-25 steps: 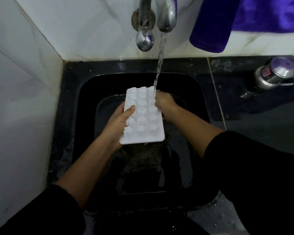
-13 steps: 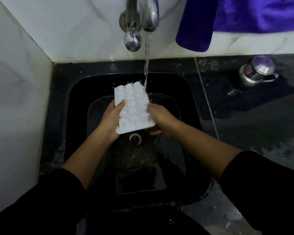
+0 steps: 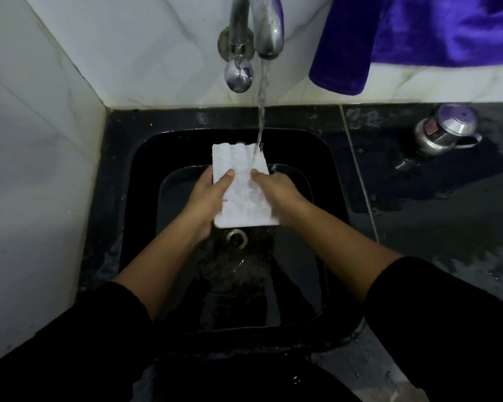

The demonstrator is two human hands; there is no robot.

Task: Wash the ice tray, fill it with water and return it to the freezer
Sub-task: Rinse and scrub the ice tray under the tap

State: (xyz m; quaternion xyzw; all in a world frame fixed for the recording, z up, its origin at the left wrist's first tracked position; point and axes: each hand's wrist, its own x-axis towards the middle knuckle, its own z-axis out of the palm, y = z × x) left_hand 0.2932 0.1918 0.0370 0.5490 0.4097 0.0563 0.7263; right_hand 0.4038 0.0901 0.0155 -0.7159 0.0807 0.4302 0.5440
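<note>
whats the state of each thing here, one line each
tap: running
ice tray: held under the water stream
left hand: grips tray's left edge
right hand: grips tray's right edge
sink: wet, drain uncovered
steel flask: lid on
purple cloth: hanging

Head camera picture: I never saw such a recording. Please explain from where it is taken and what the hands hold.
No machine here: a person wears one camera on the head, looking down at their own arms. The left hand and right hand grip a white ice tray by its long sides, over a black sink. Water from the tap falls on the tray's far end. On the dark counter at right sits a steel flask; a purple cloth hangs above.
</note>
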